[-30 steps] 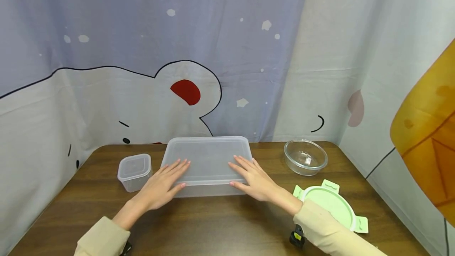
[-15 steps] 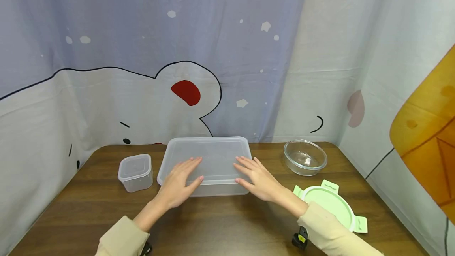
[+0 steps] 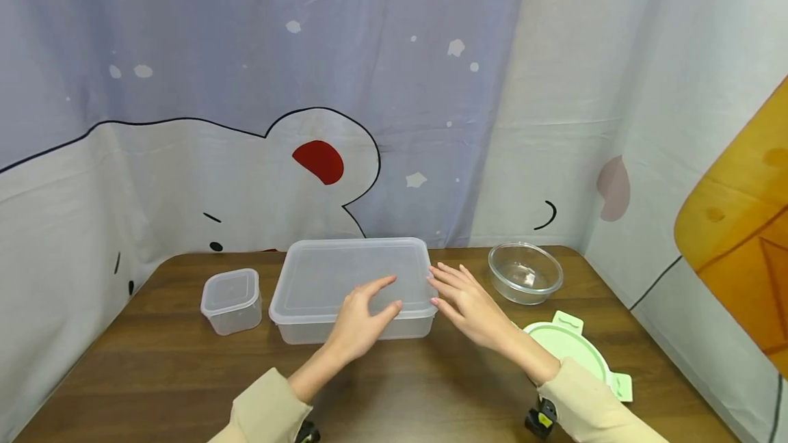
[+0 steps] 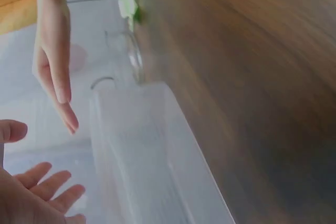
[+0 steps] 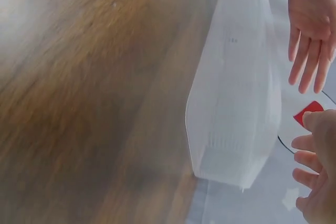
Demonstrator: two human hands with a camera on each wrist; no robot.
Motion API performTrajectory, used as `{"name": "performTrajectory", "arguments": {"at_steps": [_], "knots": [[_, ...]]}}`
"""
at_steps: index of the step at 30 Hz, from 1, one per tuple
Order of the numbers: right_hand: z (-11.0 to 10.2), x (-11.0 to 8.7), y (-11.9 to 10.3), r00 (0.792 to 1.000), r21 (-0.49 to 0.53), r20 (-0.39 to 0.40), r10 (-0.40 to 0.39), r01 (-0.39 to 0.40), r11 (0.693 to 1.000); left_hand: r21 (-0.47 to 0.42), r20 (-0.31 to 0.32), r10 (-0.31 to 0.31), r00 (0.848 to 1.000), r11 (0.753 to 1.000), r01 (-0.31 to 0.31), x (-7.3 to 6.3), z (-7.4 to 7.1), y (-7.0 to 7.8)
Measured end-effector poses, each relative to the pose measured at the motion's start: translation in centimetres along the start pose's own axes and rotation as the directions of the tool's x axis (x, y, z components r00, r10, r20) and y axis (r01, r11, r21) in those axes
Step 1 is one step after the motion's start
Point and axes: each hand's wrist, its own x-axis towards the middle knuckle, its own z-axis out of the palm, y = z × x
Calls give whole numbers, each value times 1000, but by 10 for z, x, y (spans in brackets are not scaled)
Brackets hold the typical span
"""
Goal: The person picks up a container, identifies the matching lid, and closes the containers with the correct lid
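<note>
A large, translucent plastic food container (image 3: 326,279) with a frosted lid sits on the table in the head view. My left hand (image 3: 360,323) is above its front edge, thumb spread from the other fingers, holding nothing. My right hand (image 3: 470,306) hovers by the container's right front corner, its fingers extended and nothing in them. Both wrist views show the hands apart from the container, raised over it. In the left wrist view my left hand (image 4: 31,195) has its fingers loosely bent.
A small lidded plastic box (image 3: 232,301) stands to the left. At the back right is a round glass bowl (image 3: 525,286), and a light green round lid with clip tabs (image 3: 569,344) lies partly behind my right forearm. A patterned curtain (image 3: 394,87) hangs behind the wooden table (image 3: 154,361).
My left hand has left the container lid's left side and moved right. My right hand has shifted slightly right, off the lid. The container stays in about the same place.
</note>
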Motion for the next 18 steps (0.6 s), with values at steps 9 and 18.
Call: {"name": "performTrajectory", "arguments": {"at_steps": [9,18], "knots": [[-26,-13,19,996,-52,-88,3,-7,999,-146,34,-9,999,989,14,16,31,27],[-46,-26,41,981,-63,-192,27,-40,997,-221,52,-13,999,975,24,31,63,44]]}}
